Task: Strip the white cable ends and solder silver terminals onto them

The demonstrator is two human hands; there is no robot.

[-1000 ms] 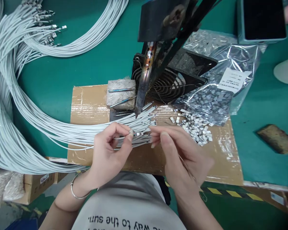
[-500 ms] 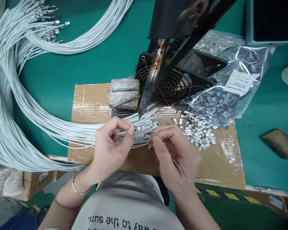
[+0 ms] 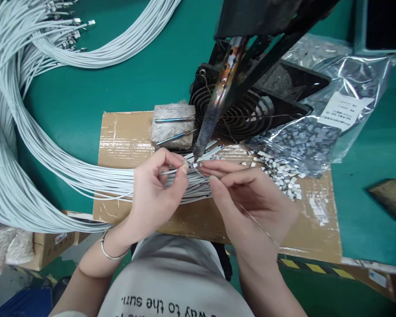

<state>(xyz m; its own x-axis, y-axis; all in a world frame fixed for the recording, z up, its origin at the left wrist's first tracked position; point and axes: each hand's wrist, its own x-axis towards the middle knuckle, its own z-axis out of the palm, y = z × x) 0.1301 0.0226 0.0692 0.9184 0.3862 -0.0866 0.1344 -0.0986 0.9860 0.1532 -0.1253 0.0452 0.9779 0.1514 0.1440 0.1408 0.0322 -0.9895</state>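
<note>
My left hand point(image 3: 161, 189) pinches one white cable near its end, just under the tip of a soldering iron point(image 3: 214, 110) that points down from above. Thumb and fingers of my right hand point(image 3: 254, 207) are closed on a thin solder wire point(image 3: 257, 223), whose free end reaches the iron's tip. The right fingertips lie close to the cable end, which is small and partly covered by them. Beneath both hands, a bundle of white cables point(image 3: 115, 178) runs across a cardboard sheet point(image 3: 125, 132).
A wrapped block point(image 3: 173, 127) with two metal rods stands left of the iron. Behind the iron is a black fan point(image 3: 247, 119). Loose small metal-and-white pieces point(image 3: 284, 176) lie right, beside a clear bag point(image 3: 346, 110) of such pieces. A brown sponge point(image 3: 391, 198) sits far right.
The cable end has come up to the iron's tip. My right hand has moved forward, its fingers now stretched further left beside the cable end, with the solder wire's end at the tip.
</note>
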